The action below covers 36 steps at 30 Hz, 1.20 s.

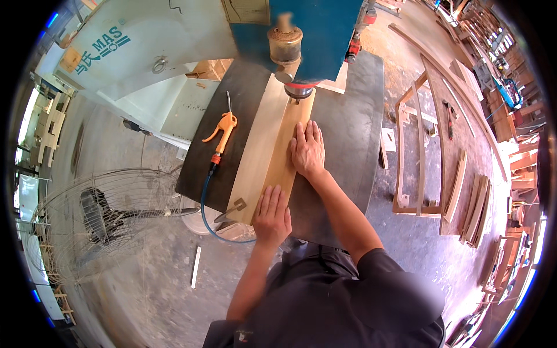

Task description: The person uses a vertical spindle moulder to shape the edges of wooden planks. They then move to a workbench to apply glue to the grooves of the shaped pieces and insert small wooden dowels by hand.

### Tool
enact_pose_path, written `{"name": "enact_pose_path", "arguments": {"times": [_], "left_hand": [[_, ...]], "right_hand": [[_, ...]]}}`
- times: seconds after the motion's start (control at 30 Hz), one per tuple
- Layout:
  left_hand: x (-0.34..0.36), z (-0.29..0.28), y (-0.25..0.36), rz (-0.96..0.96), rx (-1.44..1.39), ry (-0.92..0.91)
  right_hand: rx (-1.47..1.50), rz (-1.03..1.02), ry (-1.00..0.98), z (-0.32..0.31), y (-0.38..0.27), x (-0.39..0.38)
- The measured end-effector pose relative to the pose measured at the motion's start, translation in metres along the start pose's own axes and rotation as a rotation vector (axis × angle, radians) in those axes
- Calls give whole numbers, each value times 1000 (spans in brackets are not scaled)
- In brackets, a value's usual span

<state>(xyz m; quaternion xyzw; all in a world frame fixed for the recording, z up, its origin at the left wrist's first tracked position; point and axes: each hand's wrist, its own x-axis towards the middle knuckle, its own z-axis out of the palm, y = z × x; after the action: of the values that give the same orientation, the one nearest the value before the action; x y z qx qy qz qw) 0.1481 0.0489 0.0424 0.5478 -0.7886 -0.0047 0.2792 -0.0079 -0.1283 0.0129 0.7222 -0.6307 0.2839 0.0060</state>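
A long yellowish wooden board [286, 153] lies on the dark machine table beneath a blue overhead router [326, 35]. Along its left side runs a paler wooden strip [253, 153], which looks like a fence. My left hand [272, 217] rests on the board's near end, fingers stretched out and close together. Farther up, my right hand [307, 149] presses flat on the board's right edge with its fingers extended. Beyond those fingertips, the spindle's cutter [297, 100] stands at the board's far part; whether it touches the wood I cannot tell.
An orange air blow gun [221, 134] with a blue hose [204, 200] lies left on the dark table [348, 116]. A caged floor fan [98, 214] stands at lower left. Rightward are a wooden frame [400, 156] and a workbench [464, 145] bearing several wood strips.
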Motion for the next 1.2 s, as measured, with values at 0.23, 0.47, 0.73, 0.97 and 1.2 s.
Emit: {"name": "enact_pose_path", "arguments": {"times": [0.23, 0.47, 0.73, 0.97, 1.2], "left_hand": [[13, 3, 1, -7, -15, -29], [17, 7, -1, 0, 0, -39], [20, 9, -2, -2, -5, -28], [24, 7, -2, -9, -6, -43], [23, 10, 0, -28, 8, -12]], "right_hand": [[-12, 2, 6, 4, 7, 9], [20, 22, 2, 7, 9, 13], [17, 25, -3, 8, 10, 16], [19, 16, 7, 8, 11, 19], [20, -14, 2, 5, 10, 19]]}}
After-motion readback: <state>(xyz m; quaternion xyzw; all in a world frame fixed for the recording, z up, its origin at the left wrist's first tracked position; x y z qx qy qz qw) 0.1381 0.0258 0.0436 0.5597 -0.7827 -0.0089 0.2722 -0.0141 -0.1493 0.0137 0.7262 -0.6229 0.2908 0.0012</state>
